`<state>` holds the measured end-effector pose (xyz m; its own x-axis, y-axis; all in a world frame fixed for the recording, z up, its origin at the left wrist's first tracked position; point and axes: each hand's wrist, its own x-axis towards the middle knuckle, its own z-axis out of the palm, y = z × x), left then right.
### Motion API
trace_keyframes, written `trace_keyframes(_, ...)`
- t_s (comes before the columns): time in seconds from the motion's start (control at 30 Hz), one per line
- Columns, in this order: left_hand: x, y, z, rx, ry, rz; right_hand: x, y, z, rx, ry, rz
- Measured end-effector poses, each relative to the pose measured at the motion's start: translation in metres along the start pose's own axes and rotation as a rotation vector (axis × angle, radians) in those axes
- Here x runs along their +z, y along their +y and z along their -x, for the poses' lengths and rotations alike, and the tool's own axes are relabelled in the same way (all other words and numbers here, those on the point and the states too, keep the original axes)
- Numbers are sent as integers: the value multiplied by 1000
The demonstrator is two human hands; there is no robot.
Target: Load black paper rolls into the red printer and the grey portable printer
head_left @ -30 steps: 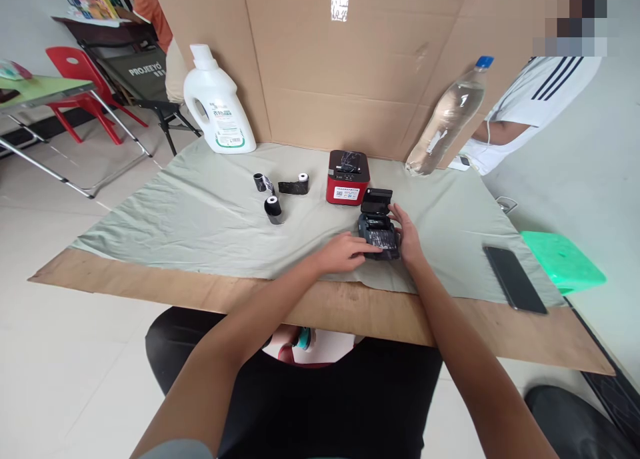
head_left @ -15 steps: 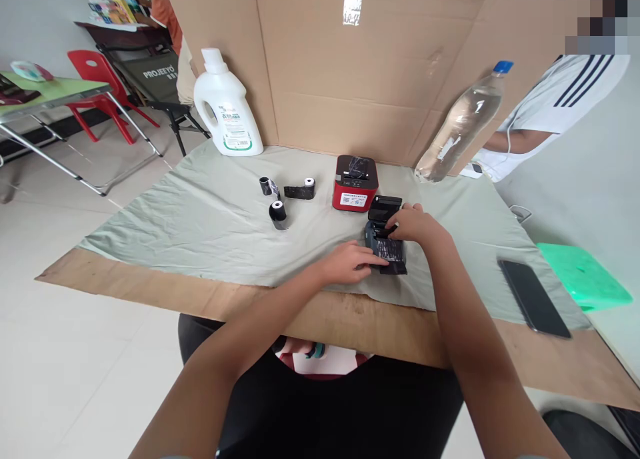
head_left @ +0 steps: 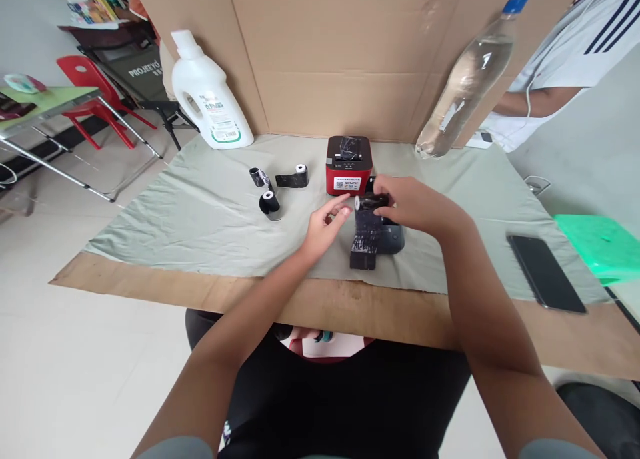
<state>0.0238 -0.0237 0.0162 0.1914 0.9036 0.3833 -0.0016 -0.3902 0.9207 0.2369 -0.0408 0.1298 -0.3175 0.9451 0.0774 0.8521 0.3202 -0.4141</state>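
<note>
Pinched in my right hand (head_left: 413, 202) is a black paper roll (head_left: 371, 202) with a white core end. Its loose strip (head_left: 367, 242), marked with white streaks, hangs down in front of a small dark printer (head_left: 393, 238), which is partly hidden by the strip and my hand. My left hand (head_left: 325, 226) is just left of the roll, fingers stretched out and apart, holding nothing. Directly behind stands a red and black box-shaped printer (head_left: 349, 167) with a dark strip on top. Several black rolls (head_left: 270, 204) lie to the left on the cloth.
A white detergent jug (head_left: 213, 96) stands at the back left against a cardboard panel (head_left: 340, 66). A clear bottle with a blue cap (head_left: 470, 79) leans at the back right. A phone (head_left: 545, 272) lies at the right, near a green stool (head_left: 603, 246). Another person's arm (head_left: 540, 102) shows behind.
My right hand has lifted the black paper roll out of the small printer and moved it left. My left hand has drawn back from the strip and opened. The camera view has shifted.
</note>
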Motion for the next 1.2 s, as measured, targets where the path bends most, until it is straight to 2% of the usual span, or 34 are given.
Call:
trace_keyframes(0.13, -6, 2, -5, -62, -21, 111, 15, -18, -6, -149, -16, -130)
trace_keyframes(0.2, -8, 1, -6, -46, -4, 121, 21, -18, -12, -134, -53, -281)
trace_keyframes(0.3, -10, -3, -8, -20, 27, 106, 29, -12, -20, -36, -82, -509)
trace_keyframes(0.43, -11, -8, -10, -77, 13, 139, 42, -8, -28, -77, 4, -664)
trace_keyframes(0.63, -15, -9, -13, -87, 21, 193, 56, -6, -34, -48, 40, -717)
trace_keyframes(0.8, -19, -16, -17, -150, 3, 191, 63, -8, -37, -124, 94, -718)
trace_keyframes(0.9, -20, -21, -18, -154, 12, 208, 66, -9, -38, -89, 127, -705)
trace_keyframes(1.07, -17, -32, -20, -46, -34, 165, 71, -6, -42, -26, 206, -807)
trace_keyframes(1.2, -20, -35, -18, 42, -6, -22, 75, -1, -44, -16, 238, -807)
